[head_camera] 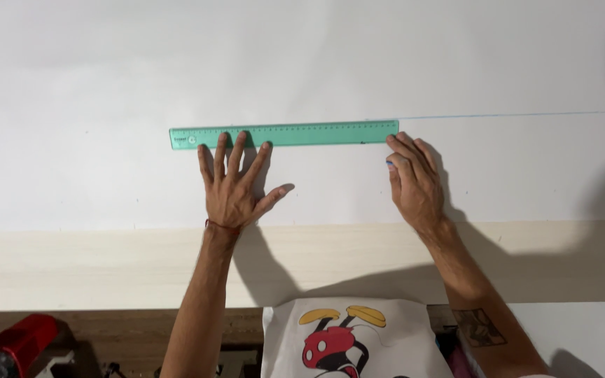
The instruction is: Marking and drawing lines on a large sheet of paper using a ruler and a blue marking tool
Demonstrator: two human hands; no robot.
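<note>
Spread flat, the left hand makes an open grip: its fingertips press down on the green ruler near that ruler's left part, thumb splayed out to the side, nothing clasped. Right of centre, the right hand is curled closed around a small blue-tipped pen, of which only a speck shows, with its fingers just touching the ruler's right end.

The ruler lies level across the middle of the frame on a large white sheet spread over the pale counter. It looks like thin translucent plastic: light, stiff along its length, and likely to skid on smooth paper, so downward pressure from spread fingers over its body seems the sound way to hold it, clear of the upper edge. It is mint green, long and narrow, with fine tick marks along the top.

A faint blue line runs from its right end toward the frame's right edge.
</note>
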